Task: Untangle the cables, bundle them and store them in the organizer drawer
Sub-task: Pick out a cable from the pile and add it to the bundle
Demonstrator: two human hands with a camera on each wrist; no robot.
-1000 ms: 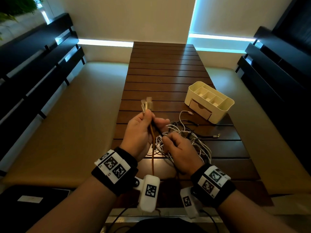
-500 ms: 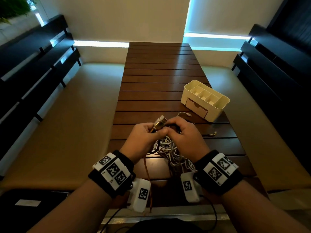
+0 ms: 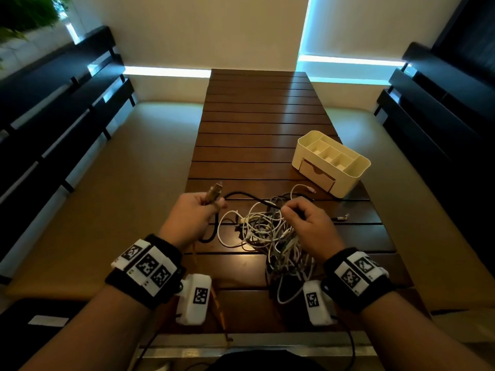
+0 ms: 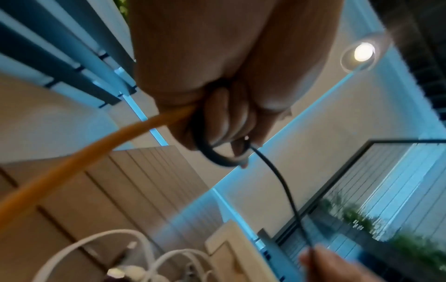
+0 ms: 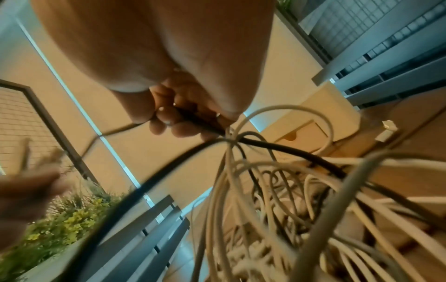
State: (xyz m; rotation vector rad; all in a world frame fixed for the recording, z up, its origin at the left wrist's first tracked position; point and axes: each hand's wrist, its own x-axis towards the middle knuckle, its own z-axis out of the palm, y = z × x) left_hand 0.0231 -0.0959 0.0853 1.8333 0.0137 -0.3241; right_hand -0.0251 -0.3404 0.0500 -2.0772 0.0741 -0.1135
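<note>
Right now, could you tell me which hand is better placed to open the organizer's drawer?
Right. The right hand is on the organizer side of the table, nearer its closed drawer, though it would first have to release the black cable it pinches.

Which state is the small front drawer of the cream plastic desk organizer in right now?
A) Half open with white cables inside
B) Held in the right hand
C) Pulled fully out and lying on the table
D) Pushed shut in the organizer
D: the small front drawer sits flush in the cream plastic desk organizer, nothing protruding, on the slatted wooden table.
</note>
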